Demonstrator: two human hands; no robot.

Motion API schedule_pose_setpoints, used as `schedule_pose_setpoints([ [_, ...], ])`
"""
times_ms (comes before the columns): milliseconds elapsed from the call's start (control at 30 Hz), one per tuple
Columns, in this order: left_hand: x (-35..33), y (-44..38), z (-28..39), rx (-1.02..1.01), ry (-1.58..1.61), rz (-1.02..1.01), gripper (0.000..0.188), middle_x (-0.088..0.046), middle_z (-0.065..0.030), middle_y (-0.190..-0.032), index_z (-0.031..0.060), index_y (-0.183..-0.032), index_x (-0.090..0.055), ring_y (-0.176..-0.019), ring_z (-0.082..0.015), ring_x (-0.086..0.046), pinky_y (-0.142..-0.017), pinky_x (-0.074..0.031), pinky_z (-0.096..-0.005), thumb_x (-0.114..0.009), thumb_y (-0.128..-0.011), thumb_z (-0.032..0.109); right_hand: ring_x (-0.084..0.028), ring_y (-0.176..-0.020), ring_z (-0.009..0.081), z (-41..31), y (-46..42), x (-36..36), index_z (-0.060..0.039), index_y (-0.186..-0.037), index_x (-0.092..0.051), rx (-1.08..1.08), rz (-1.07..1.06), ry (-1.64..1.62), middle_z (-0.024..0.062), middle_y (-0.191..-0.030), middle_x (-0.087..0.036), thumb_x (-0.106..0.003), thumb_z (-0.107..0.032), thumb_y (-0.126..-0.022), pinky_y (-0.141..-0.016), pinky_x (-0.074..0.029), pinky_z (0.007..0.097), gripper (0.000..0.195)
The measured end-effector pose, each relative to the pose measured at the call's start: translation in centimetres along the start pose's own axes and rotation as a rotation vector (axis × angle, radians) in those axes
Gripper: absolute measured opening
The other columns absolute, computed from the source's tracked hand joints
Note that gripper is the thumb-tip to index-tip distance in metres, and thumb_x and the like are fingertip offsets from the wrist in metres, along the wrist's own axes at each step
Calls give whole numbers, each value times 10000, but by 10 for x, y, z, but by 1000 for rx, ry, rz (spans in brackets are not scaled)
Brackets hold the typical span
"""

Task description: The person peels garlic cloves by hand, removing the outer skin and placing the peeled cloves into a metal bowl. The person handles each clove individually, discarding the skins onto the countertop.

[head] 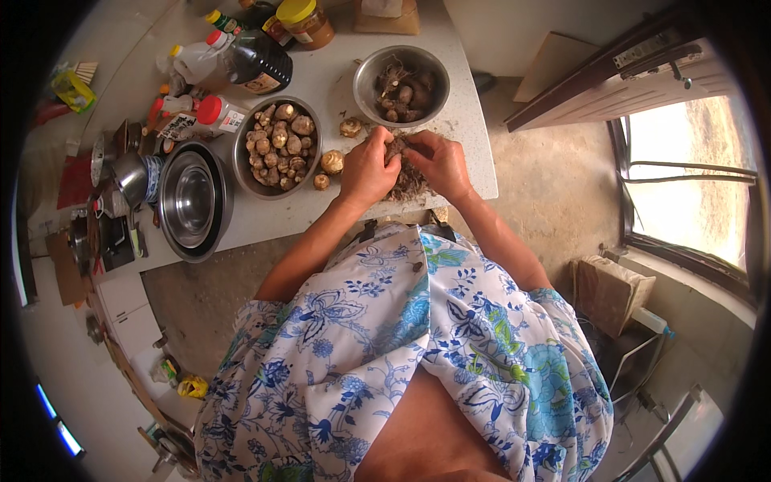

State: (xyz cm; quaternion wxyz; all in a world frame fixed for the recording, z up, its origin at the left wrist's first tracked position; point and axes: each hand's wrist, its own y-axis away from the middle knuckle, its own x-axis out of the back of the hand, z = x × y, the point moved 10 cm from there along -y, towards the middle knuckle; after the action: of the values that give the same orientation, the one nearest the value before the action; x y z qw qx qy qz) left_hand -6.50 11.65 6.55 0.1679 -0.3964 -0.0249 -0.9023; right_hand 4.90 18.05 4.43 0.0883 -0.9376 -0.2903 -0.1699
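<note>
Between my fingertips is a brown, hairy taro corm, partly covered by both hands. My left hand grips its left side, and my right hand pinches it from the right. Beneath them lies a heap of fibrous brown peelings on the speckled countertop. Just beyond my hands stands a steel bowl with rough, rooty taros in it. To the left, a second steel bowl is filled with cleaner taros. Several loose taros sit on the counter between that bowl and my left hand.
Nested steel basins stand at the counter's left front edge. Behind are a dark sauce jug, a yellow-lidded jar and a red-capped container. The counter ends close by on the right; a door stands ajar beyond.
</note>
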Motion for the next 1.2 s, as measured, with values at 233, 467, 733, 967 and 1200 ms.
schedule_pose_setpoints([
  [233,-6,4,-15,49,85,23,267,-561,-107,-629,67,-936,-460,-597,-331,-580,-534,-436,-424,-638,-739,100,-582,-623,105,21,-3,-10,6,-853,-612,-37,-53,-49,61,-713,-642,-637,-68,-804,-603,-482,241,92],
  [467,-34,4,-43,198,640,-199,189,-591,-25,-854,24,-1004,-494,-704,-76,-548,-611,-457,-229,-576,-837,57,-627,-675,150,49,0,-33,-30,-855,-557,-428,-191,-930,56,-789,-621,-609,-85,-849,-685,-555,272,76],
  [733,-38,5,-35,284,883,-313,202,-595,-40,-923,2,-1058,-519,-788,-79,-545,-675,-468,-227,-552,-861,34,-614,-754,124,33,-8,-21,-42,-939,-572,-335,-318,-797,30,-833,-592,-611,-112,-871,-722,-558,274,105],
  [967,-51,10,-42,337,918,-453,192,-593,-13,-915,23,-1058,-541,-802,-64,-545,-671,-441,-197,-560,-874,72,-598,-753,100,28,-20,-28,-37,-880,-569,-184,-536,-630,12,-816,-570,-612,-159,-880,-699,-555,252,129],
  [1200,-57,15,-43,436,1155,-482,208,-586,40,-896,110,-1070,-550,-787,-47,-548,-652,-412,-173,-600,-873,154,-584,-758,93,63,-9,-25,-36,-915,-557,-395,-409,-768,5,-825,-568,-617,-178,-880,-709,-551,272,158],
])
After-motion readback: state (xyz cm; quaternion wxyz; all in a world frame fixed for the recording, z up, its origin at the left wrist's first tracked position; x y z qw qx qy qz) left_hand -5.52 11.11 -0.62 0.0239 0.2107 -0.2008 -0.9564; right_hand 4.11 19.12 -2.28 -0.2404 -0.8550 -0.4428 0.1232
